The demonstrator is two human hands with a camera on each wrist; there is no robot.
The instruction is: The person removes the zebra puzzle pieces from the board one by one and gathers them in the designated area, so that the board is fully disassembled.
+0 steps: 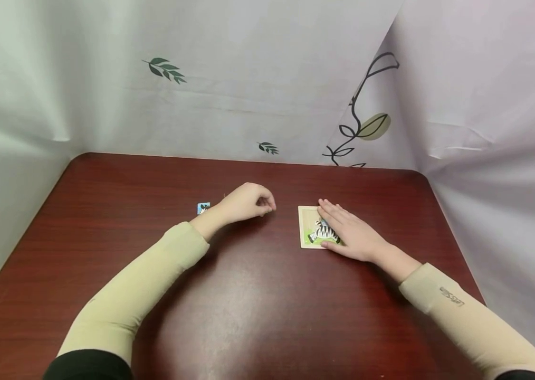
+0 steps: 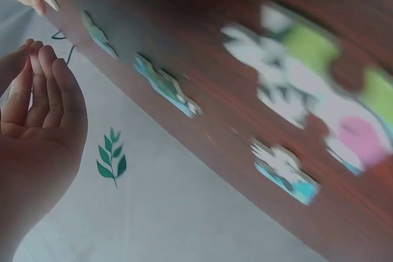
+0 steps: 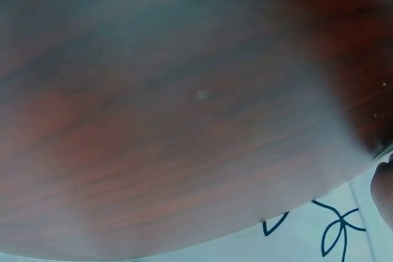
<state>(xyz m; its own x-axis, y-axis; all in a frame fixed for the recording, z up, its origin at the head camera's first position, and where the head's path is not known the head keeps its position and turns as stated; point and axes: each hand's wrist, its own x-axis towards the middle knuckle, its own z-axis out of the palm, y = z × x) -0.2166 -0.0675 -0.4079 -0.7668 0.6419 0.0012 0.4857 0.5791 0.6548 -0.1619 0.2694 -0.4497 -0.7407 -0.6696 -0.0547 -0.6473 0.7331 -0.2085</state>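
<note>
My left hand [image 1: 250, 203] is over the table left of a small wooden puzzle board [image 1: 303, 227]. Its thumb and fingertips come together in the left wrist view; whether a piece is between them is hidden. Across the board's right side lies my right hand [image 1: 350, 229], fingers straight, thumb near the lower edge. A zebra picture [image 1: 323, 232] on green shows in the board, partly covered by that hand. Beside my left wrist is a blue zebra puzzle piece [image 1: 203, 207]. More loose pieces [image 2: 285, 173] lie near the left hand, including a pink-and-green one [image 2: 307, 84].
The dark red wooden table [image 1: 248, 295] has rounded far corners. Behind it and along the sides hangs a pale curtain [image 1: 229, 79] with leaf prints. Mostly tabletop fills the right wrist view.
</note>
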